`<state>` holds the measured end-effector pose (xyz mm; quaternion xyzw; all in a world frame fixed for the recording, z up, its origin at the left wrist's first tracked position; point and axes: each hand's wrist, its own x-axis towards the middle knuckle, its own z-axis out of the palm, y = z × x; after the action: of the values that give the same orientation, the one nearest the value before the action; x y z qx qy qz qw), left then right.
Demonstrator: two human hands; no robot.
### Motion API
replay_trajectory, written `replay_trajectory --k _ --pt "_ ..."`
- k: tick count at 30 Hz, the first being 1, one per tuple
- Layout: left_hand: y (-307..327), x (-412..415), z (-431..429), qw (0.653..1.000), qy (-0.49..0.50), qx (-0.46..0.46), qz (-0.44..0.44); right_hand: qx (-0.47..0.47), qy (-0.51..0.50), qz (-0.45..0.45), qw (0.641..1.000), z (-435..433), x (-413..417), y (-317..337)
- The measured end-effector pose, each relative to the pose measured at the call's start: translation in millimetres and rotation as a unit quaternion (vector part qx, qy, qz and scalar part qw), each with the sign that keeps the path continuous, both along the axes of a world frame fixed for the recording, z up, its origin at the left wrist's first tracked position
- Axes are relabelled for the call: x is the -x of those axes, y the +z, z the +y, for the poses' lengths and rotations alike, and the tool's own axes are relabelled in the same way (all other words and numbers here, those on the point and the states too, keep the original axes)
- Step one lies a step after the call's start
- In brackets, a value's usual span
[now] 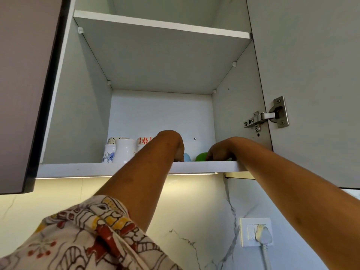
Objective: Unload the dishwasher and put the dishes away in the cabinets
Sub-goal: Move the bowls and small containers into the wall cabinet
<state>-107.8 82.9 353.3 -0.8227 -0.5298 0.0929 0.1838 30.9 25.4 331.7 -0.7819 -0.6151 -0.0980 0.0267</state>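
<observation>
Your hands are both up on the cabinet's bottom shelf [78,169], just right of frame centre. Nearest the camera, at lower left, the patterned sleeve [87,230] ends and the bare left forearm climbs to the shelf lip. The right forearm comes in from the lower right edge.

At the lip, your left hand [178,151] bends down at the wrist, its fingers hidden behind the hand and the shelf edge. The blue cup [187,157] sits just beside it, perhaps touching. I cannot tell whether you grip it or have let it go. Your right hand [221,152] lies knuckles-up with fingers curled down against the green cup [200,157]. Whether they close round it I cannot tell either.

Only a sliver of each cup shows. Both look like light, stiff plastic, so they should tolerate a knock but tip or skid easily on the smooth white board. Hold each round the body with fingers and thumb, and set it down flat before releasing.

Further back at centre left stand a white jug [125,151], a blue-flowered mug [108,153] and a red-flowered cup [144,140]. These look ceramic, heavier and breakable, so keep your left wrist clear of them. Above, the upper shelf [161,25] crosses the top of the frame.
</observation>
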Motion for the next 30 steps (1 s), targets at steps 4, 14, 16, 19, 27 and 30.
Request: replay_trajectory --k 4,14,16,19,27,30 --pt "-5 4 -1 1.000 -0.022 0.003 -0.007 0.002 0.000 0.019 1.000 -6 3 -4" --pt "-23 30 -75 0.925 -0.228 -0.084 -0.293 -0.123 0.099 0.054 0.986 -79 31 -14" --pt "-38 29 -91 0.873 -0.270 -0.117 -0.390 -0.172 0.110 0.062 0.977 -92 34 -23" --pt "-71 23 -114 0.784 -0.321 -0.223 -0.483 -0.298 0.154 0.115 0.935 -108 36 -43" --pt "-195 -24 -141 0.658 -0.344 -0.341 -0.576 -0.487 0.191 0.152 0.839 -144 27 -149" --pt "-247 -54 -159 0.669 -0.354 -0.231 -0.611 -0.469 0.135 0.169 0.856 -160 7 -203"
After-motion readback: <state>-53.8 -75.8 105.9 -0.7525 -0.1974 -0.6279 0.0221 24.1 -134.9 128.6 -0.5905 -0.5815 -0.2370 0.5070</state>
